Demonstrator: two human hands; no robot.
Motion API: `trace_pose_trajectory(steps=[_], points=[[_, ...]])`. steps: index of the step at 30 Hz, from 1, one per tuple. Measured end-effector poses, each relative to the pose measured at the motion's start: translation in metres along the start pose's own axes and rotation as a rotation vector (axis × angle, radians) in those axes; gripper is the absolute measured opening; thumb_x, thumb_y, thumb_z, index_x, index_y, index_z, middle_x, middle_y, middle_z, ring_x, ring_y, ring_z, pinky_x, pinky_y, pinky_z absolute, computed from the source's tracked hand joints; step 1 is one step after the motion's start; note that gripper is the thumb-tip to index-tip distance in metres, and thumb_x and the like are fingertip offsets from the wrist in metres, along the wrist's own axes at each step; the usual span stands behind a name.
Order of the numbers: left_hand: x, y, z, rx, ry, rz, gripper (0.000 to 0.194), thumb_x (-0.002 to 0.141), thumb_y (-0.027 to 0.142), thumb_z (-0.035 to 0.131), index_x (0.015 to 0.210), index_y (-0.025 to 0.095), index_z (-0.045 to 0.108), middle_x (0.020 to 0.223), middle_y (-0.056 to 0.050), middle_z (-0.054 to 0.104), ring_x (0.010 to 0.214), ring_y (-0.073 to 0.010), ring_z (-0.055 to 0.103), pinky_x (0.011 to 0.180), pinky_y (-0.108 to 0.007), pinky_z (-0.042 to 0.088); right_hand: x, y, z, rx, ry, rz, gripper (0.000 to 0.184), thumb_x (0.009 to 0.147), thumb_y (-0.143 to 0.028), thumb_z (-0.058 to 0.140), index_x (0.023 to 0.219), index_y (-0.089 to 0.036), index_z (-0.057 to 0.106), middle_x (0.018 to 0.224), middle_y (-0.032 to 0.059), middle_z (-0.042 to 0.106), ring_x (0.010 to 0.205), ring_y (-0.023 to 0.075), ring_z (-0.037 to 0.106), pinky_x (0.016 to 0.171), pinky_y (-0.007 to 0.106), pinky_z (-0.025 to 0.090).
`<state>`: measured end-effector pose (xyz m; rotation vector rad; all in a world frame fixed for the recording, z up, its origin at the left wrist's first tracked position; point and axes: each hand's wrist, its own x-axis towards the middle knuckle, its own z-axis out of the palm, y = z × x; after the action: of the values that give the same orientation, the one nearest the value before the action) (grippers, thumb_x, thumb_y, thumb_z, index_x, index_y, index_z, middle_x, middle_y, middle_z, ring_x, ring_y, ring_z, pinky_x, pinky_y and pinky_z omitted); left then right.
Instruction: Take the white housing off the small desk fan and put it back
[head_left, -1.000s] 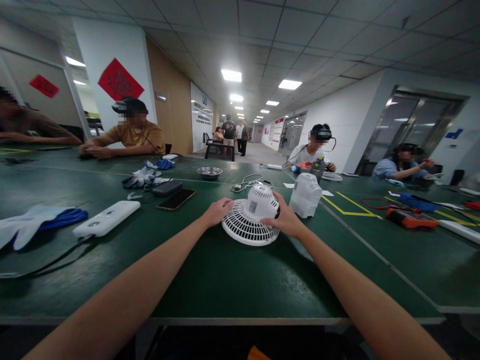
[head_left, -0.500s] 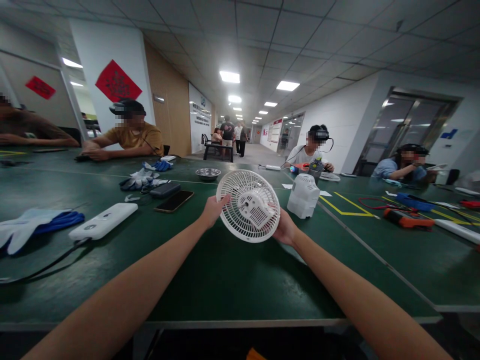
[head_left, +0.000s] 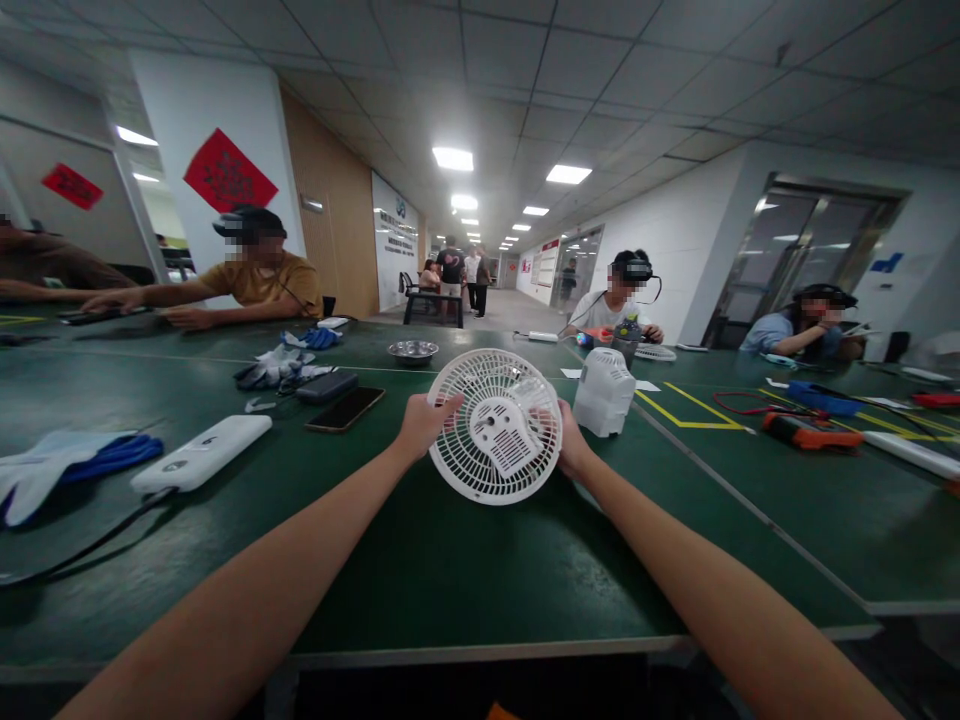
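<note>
Between my two hands a white fan grille (head_left: 496, 427) is held up, its round open inner side facing me. My left hand (head_left: 425, 425) closes on the left rim, with the thumb lying over the bars. My right hand (head_left: 571, 440) grips it from behind at the right side, and most of those fingers are hidden by the grille. The motor housing seen earlier on its back is now out of sight behind it. Just beyond my right hand a white plastic housing (head_left: 606, 392) stands upright on the green table (head_left: 480, 590).
Left of me lie a phone (head_left: 346, 410), a dark case (head_left: 327, 386), a white power bank (head_left: 202, 455) with a cable, and gloves (head_left: 67, 465). A metal bowl (head_left: 413, 351) sits farther back. Rightward is an orange multimeter (head_left: 811, 431). Several people sit around the table.
The fan grille has been lifted off the table and turned over, so its inner side faces me. Both hands kept hold of it. A co-worker at left has reached an arm out leftward.
</note>
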<state>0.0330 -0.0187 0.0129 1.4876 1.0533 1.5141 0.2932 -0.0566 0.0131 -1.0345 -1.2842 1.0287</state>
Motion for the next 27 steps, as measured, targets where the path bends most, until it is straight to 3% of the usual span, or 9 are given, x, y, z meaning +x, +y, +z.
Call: trace_pose_trajectory(steps=[3, 6, 9, 13, 17, 19, 21, 24, 27], points=[[0.000, 0.001, -0.002, 0.023, -0.010, -0.038, 0.033, 0.072, 0.042, 0.075, 0.077, 0.010, 0.070, 0.066, -0.007, 0.072, 0.057, -0.0195, 0.067, 0.053, -0.030, 0.055, 0.011, -0.005, -0.028, -0.512, 0.324, -0.181, 0.078, 0.070, -0.048, 0.070, 0.137, -0.024, 0.037, 0.114, 0.0093, 0.062, 0.098, 0.0298, 0.061, 0.091, 0.047, 0.046], [0.003, -0.003, -0.007, 0.048, 0.000, -0.115, 0.031, 0.071, 0.039, 0.077, 0.081, 0.010, 0.071, 0.070, -0.007, 0.073, 0.060, -0.0198, 0.069, 0.056, -0.031, 0.057, 0.015, -0.005, -0.053, -0.923, 0.302, -0.311, 0.078, 0.069, -0.041, 0.071, 0.137, -0.022, 0.039, 0.119, 0.0128, 0.057, 0.107, 0.0332, 0.056, 0.096, 0.048, 0.042], [0.007, -0.008, -0.014, 0.077, 0.018, -0.165, 0.034, 0.070, 0.041, 0.077, 0.084, 0.011, 0.071, 0.072, -0.008, 0.074, 0.062, -0.0211, 0.070, 0.057, -0.032, 0.057, 0.016, 0.001, -0.063, -1.126, 0.268, -0.239, 0.076, 0.068, -0.036, 0.072, 0.136, -0.023, 0.042, 0.111, 0.0130, 0.056, 0.101, 0.0316, 0.056, 0.092, 0.046, 0.043], [0.012, -0.015, -0.022, 0.132, 0.019, -0.172, 0.037, 0.069, 0.045, 0.077, 0.080, 0.011, 0.071, 0.071, -0.009, 0.073, 0.061, -0.0212, 0.069, 0.056, -0.031, 0.056, 0.019, -0.001, -0.064, -1.171, 0.311, -0.291, 0.061, 0.071, -0.033, 0.069, 0.128, -0.021, 0.050, 0.105, 0.0117, 0.055, 0.098, 0.0289, 0.055, 0.092, 0.043, 0.043], [0.015, -0.020, -0.026, 0.150, -0.001, -0.196, 0.039, 0.067, 0.047, 0.077, 0.081, 0.011, 0.072, 0.074, -0.010, 0.074, 0.065, -0.0222, 0.070, 0.059, -0.031, 0.056, 0.021, -0.022, -0.079, -1.054, 0.620, -0.614, 0.046, 0.078, -0.029, 0.059, 0.121, -0.018, 0.051, 0.116, 0.0133, 0.051, 0.112, 0.0285, 0.049, 0.098, 0.042, 0.039], [0.016, -0.023, -0.028, 0.155, -0.016, -0.208, 0.039, 0.067, 0.048, 0.077, 0.081, 0.011, 0.072, 0.076, -0.010, 0.075, 0.066, -0.0224, 0.070, 0.061, -0.031, 0.056, 0.022, -0.027, -0.095, -1.010, 0.819, -0.633, 0.055, 0.075, -0.031, 0.061, 0.126, -0.017, 0.046, 0.123, 0.0149, 0.048, 0.120, 0.0309, 0.044, 0.102, 0.046, 0.035], [0.017, -0.025, -0.029, 0.162, -0.028, -0.221, 0.040, 0.066, 0.048, 0.077, 0.081, 0.011, 0.072, 0.077, -0.010, 0.075, 0.067, -0.0225, 0.070, 0.062, -0.031, 0.056, 0.025, -0.023, -0.112, -0.980, 0.927, -0.526, 0.071, 0.070, -0.035, 0.067, 0.133, -0.016, 0.039, 0.127, 0.0170, 0.047, 0.122, 0.0334, 0.042, 0.103, 0.048, 0.033], [0.018, -0.027, -0.031, 0.177, -0.040, -0.235, 0.042, 0.067, 0.050, 0.076, 0.082, 0.012, 0.072, 0.078, -0.010, 0.075, 0.068, -0.0228, 0.071, 0.063, -0.032, 0.057, 0.032, -0.005, -0.135, -0.929, 0.821, -0.293, 0.091, 0.063, -0.043, 0.074, 0.138, -0.015, 0.031, 0.128, 0.0186, 0.050, 0.118, 0.0341, 0.049, 0.101, 0.048, 0.037], [0.019, -0.028, -0.033, 0.181, -0.073, -0.238, 0.042, 0.069, 0.051, 0.074, 0.084, 0.013, 0.072, 0.080, -0.010, 0.075, 0.070, -0.0228, 0.071, 0.065, -0.032, 0.057, 0.038, 0.013, -0.147, -0.871, 0.635, -0.169, 0.092, 0.059, -0.044, 0.077, 0.136, -0.017, 0.033, 0.125, 0.0162, 0.056, 0.112, 0.0309, 0.057, 0.096, 0.042, 0.043]])
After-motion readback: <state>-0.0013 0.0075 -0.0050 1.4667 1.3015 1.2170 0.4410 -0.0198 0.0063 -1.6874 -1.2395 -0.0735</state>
